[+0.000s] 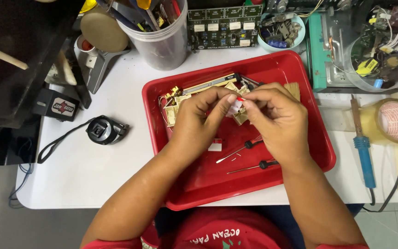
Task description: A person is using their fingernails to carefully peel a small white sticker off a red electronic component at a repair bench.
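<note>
Both hands meet over red tray (171, 193): left hand (198, 121) and right hand (277, 121) pinch small red-white part (236, 107) between fingertips, part dead centre between grips; screwdrivers (247, 145) lie just below.

looking down through the head camera, i see two bare forearms, no watch, no rings, no gloves on the left hand (198, 121) or the right hand (277, 123). short red sleeves (107, 243) just show at the bottom edge, and a red shirt (222, 233) carries pale printed lettering across the chest.
</note>
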